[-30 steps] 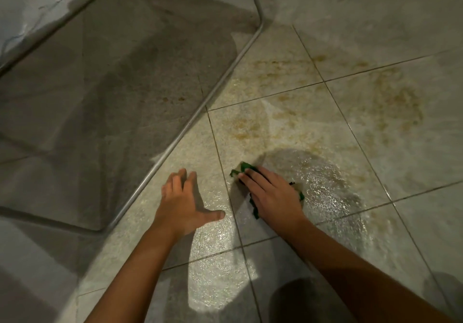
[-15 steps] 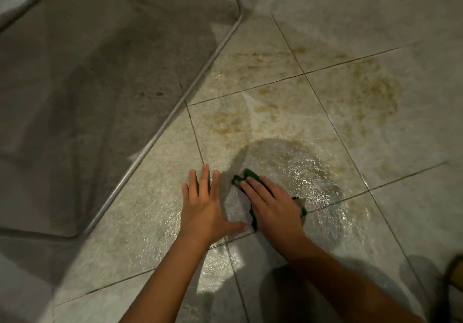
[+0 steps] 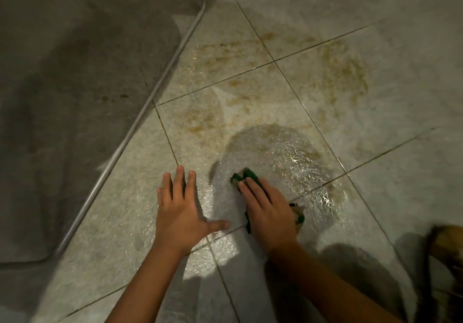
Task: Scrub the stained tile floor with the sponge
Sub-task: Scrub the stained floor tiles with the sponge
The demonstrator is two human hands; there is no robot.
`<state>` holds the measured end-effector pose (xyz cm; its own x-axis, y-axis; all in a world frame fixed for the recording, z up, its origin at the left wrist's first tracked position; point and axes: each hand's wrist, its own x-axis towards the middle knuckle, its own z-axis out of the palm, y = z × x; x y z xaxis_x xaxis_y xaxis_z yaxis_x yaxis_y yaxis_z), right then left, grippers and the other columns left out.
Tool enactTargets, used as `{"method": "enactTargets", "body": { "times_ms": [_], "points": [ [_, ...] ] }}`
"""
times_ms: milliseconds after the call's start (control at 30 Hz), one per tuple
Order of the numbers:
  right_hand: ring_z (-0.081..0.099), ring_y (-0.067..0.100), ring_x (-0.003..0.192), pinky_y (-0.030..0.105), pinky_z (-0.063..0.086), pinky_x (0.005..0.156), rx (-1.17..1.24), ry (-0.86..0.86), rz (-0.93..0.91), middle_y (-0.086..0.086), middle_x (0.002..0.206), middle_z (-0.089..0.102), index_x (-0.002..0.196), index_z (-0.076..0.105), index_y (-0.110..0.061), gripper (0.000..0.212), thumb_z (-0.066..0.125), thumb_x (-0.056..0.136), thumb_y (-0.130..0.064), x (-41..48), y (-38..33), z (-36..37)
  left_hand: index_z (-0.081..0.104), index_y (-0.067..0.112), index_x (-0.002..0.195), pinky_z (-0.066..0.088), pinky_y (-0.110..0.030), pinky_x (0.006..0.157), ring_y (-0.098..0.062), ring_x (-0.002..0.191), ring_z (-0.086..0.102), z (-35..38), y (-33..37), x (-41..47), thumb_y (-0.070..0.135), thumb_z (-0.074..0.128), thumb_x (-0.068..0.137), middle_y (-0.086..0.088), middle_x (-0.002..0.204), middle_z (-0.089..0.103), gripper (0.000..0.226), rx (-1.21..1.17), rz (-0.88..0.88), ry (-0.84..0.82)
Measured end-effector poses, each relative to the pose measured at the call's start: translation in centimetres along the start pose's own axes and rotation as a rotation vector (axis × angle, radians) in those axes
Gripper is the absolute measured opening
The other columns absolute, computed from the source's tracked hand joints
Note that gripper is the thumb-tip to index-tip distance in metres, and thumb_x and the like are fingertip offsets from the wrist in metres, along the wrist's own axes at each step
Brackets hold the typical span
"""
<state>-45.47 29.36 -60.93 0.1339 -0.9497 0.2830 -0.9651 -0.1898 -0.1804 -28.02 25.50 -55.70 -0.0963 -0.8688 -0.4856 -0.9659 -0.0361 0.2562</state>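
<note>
A green sponge (image 3: 244, 176) lies flat on the wet tile floor (image 3: 288, 157), mostly hidden under my right hand (image 3: 268, 209), which presses down on it with straight fingers. Its green edge sticks out past my fingertips and a pale corner shows at my wrist side. My left hand (image 3: 180, 209) rests flat on the tile to the left, fingers spread, holding nothing. Brown-yellow stains (image 3: 345, 71) spread over the tiles beyond the sponge, and a glossy wet patch surrounds it.
A metal strip (image 3: 140, 119) runs diagonally from the top centre to the lower left, bordering a darker grey floor area (image 3: 62, 84). A blurred brown object (image 3: 448, 242) shows at the right edge. Grout lines cross the tiles.
The view has shifted, so both hands sit lower and further right in the frame. My right hand with the sponge has slid toward me and rightward on the wet patch. My left hand stays flat.
</note>
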Motion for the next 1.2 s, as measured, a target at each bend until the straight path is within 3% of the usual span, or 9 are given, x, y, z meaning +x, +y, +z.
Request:
{"method": "enactTargets", "body": {
  "times_ms": [133,300,467,567,733,833,1000,1133,1200],
  "points": [
    [0.057,0.025,0.11,0.034,0.043,0.089,0.023,-0.06,-0.209,0.006,0.118,0.064,0.123,0.057,-0.012,0.044,0.043,0.082,-0.018,2.6,1.3,0.1,-0.007,0.021,0.151,0.002,-0.045,0.119,-0.025,0.142,-0.024,0.2,-0.4,0.2,0.096,0.027,0.031,0.001,0.157,-0.021,0.145,-0.009,0.002,0.023],
    [0.056,0.028,0.111,0.035,0.041,0.09,0.075,-0.062,-0.205,0.008,0.119,0.063,0.119,0.062,-0.009,0.038,0.049,0.083,-0.013,4.2,2.8,0.6,-0.008,0.02,0.151,0.0,-0.044,0.119,-0.026,0.142,-0.023,0.3,-0.5,0.2,0.098,0.021,0.031,0.0,0.157,-0.021,0.146,0.009,0.01,0.018],
    [0.053,0.029,0.115,0.034,0.036,0.096,0.073,0.002,-0.03,0.01,0.121,0.062,0.12,0.061,-0.008,0.038,0.053,0.083,-0.011,2.2,3.3,-0.4,-0.011,0.021,0.15,-0.002,-0.044,0.119,-0.026,0.142,-0.025,0.0,-0.1,0.1,0.088,0.054,0.051,0.001,0.155,-0.025,0.136,0.017,-0.014,-0.016],
    [0.054,0.03,0.114,0.037,0.041,0.094,0.037,0.057,0.048,0.01,0.119,0.063,0.12,0.061,-0.009,0.038,0.047,0.085,-0.016,0.0,2.1,-0.6,-0.009,0.021,0.151,0.0,-0.044,0.119,-0.025,0.142,-0.025,0.1,-0.1,0.0,0.084,0.058,0.053,0.001,0.156,-0.024,0.134,0.012,-0.009,0.009],
    [0.051,0.026,0.114,0.035,0.04,0.091,0.09,0.01,-0.17,0.007,0.12,0.063,0.125,0.046,-0.014,0.042,0.049,0.084,-0.018,-0.6,1.9,-0.5,-0.008,0.023,0.151,0.001,-0.044,0.119,-0.022,0.142,-0.026,0.4,-0.3,0.1,0.085,0.057,0.05,0.004,0.156,-0.024,0.135,-0.022,-0.012,0.014],
    [0.056,0.028,0.11,0.034,0.038,0.089,0.093,-0.018,-0.238,0.008,0.118,0.064,0.121,0.058,-0.01,0.04,0.051,0.082,-0.015,1.1,3.8,-0.8,-0.008,0.023,0.151,0.0,-0.044,0.119,-0.023,0.142,-0.026,0.3,-0.3,0.2,0.085,0.057,0.049,0.004,0.156,-0.024,0.136,-0.024,-0.01,0.011],
    [0.054,0.028,0.114,0.036,0.04,0.093,0.066,0.038,-0.031,0.008,0.12,0.063,0.12,0.062,-0.01,0.034,0.047,0.09,-0.017,0.4,5.8,-1.0,-0.008,0.022,0.151,0.0,-0.044,0.118,-0.024,0.142,-0.025,0.3,-0.3,0.2,0.085,0.055,0.049,0.003,0.156,-0.023,0.135,-0.014,-0.004,0.018],
    [0.052,0.029,0.114,0.041,0.047,0.092,0.022,0.095,0.206,0.009,0.119,0.063,0.117,0.063,-0.01,0.045,0.025,0.103,-0.029,-2.8,4.7,-1.1,-0.007,0.023,0.151,0.004,-0.045,0.118,-0.023,0.142,-0.024,0.4,-0.4,0.2,0.085,0.056,0.048,0.003,0.157,-0.021,0.136,-0.025,-0.01,0.021],
    [0.051,0.03,0.116,0.043,0.049,0.091,0.029,0.115,0.162,0.01,0.12,0.063,0.118,0.061,-0.009,0.035,0.035,0.1,-0.025,-4.0,3.1,-0.9,-0.006,0.023,0.151,0.004,-0.045,0.118,-0.023,0.142,-0.024,0.4,-0.4,0.2,0.085,0.055,0.047,0.003,0.157,-0.02,0.136,-0.036,-0.011,0.024]
  ]
}}
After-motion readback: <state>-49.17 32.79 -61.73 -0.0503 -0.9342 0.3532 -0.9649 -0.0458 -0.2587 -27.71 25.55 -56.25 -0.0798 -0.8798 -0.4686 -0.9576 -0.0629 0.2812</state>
